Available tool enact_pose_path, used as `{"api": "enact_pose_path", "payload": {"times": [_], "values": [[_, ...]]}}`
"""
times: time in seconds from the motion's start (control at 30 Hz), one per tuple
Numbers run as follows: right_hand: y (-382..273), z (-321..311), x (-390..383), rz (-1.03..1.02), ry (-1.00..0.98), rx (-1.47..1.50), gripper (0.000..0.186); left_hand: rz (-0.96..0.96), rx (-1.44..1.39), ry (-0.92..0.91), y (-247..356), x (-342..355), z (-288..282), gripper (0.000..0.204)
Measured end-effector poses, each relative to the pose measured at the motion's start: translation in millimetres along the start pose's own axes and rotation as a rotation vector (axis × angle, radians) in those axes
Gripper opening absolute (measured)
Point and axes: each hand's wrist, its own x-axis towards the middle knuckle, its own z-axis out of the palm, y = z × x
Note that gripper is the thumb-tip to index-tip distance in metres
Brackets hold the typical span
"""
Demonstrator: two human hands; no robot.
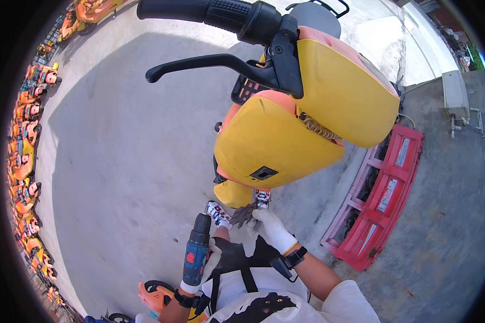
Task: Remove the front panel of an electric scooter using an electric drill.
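Note:
A blue and black cordless drill (198, 248) is in my left hand (213, 261), its chuck and bit pointing away from me. That hand wears a white glove, and its fingers wrap round the drill. My right hand (272, 227), also in a white glove, pinches a loose work glove (244, 215) with dark grey fingers; a pale part hangs below. Just beyond my hands stands a yellow and orange scooter (280, 145). Its black handlebar grip (199, 11) and brake lever (205, 64) reach out to the left. Neither hand touches the scooter.
A red and pink slatted rack (380, 199) lies on the concrete at the right. Farther right is a pale box with pipes (455, 94). Rows of orange and yellow scooters (27, 161) line the left edge. Part of an orange vehicle (156, 296) stands beside my left arm.

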Motion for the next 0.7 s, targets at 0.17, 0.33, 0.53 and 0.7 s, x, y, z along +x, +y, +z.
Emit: {"api": "enact_pose_path", "payload": {"times": [0.17,0.33,0.53,0.7], "values": [[11,57,-52,-0.066,-0.071,-0.316,0.026,0.055,0.048,-0.047,66,-3,-26,0.03],[26,136,-81,-0.221,0.061,-0.323,0.032,0.407,0.392,-0.039,54,-7,-57,0.037],[71,195,-99,-0.205,0.049,-0.063,0.028,-0.269,-0.803,-0.426,2,2,-116,0.046],[111,218,-135,-0.347,0.251,-0.059,0.036,0.843,0.668,-0.255,42,-40,-135,0.033]]}}
